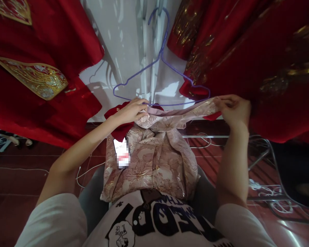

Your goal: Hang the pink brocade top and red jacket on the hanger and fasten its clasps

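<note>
A pink brocade garment (154, 161) with a gold floral pattern lies over my lap. Its upper edge is raised and stretched sideways between my hands. My left hand (134, 111) pinches the fabric at the left end, near the bottom bar of a purple wire hanger (154, 62). At the far right end, my right hand (233, 108) grips a narrow strip of the same fabric, fingers closed. The hanger hangs just beyond the garment. A dark red cloth piece (121, 132) pokes out beneath my left wrist, and a phone with a lit screen (122, 151) rests on the garment.
Red garments with gold embroidery hang at the left (41, 75) and right (247, 68). A metal-framed black chair (293, 171) stands on the right. White cables (280, 202) lie on the red tiled floor (20, 181). Behind the hanger is a white wall (118, 34).
</note>
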The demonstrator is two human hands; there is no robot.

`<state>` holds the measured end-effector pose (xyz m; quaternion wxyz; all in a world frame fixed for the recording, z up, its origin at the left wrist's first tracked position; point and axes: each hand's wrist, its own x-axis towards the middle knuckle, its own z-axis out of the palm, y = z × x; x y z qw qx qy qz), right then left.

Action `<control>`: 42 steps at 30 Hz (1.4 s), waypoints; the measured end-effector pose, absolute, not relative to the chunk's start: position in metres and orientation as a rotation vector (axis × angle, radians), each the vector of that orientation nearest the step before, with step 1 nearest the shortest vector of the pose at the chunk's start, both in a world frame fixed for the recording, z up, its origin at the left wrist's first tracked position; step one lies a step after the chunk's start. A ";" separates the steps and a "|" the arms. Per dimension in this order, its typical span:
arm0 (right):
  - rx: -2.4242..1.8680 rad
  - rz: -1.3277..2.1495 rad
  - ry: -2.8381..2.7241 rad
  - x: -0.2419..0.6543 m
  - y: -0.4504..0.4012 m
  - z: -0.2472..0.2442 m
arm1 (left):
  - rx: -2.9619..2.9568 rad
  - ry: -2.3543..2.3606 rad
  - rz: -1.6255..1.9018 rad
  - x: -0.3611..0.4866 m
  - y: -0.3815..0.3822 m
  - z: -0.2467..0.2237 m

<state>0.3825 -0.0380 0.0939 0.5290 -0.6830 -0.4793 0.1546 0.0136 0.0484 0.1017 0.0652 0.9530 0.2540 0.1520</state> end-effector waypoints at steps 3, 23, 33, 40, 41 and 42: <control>-1.624 0.364 -1.098 0.384 -0.037 0.092 | 2.884 0.786 0.470 0.012 0.041 0.104; -1.240 -0.001 -1.500 0.310 0.018 0.119 | 2.490 0.728 0.847 0.010 0.042 0.100; -1.258 0.027 -1.566 0.317 0.018 0.109 | 1.848 1.330 1.864 -0.077 0.109 0.061; -1.276 0.079 -1.574 0.316 0.018 0.110 | 1.563 1.437 1.799 -0.093 0.114 0.039; -1.279 0.085 -1.575 0.316 0.018 0.110 | 1.567 1.434 1.803 -0.093 0.113 0.038; -1.283 0.085 -1.574 0.316 0.018 0.110 | 1.583 1.425 1.814 -0.093 0.113 0.038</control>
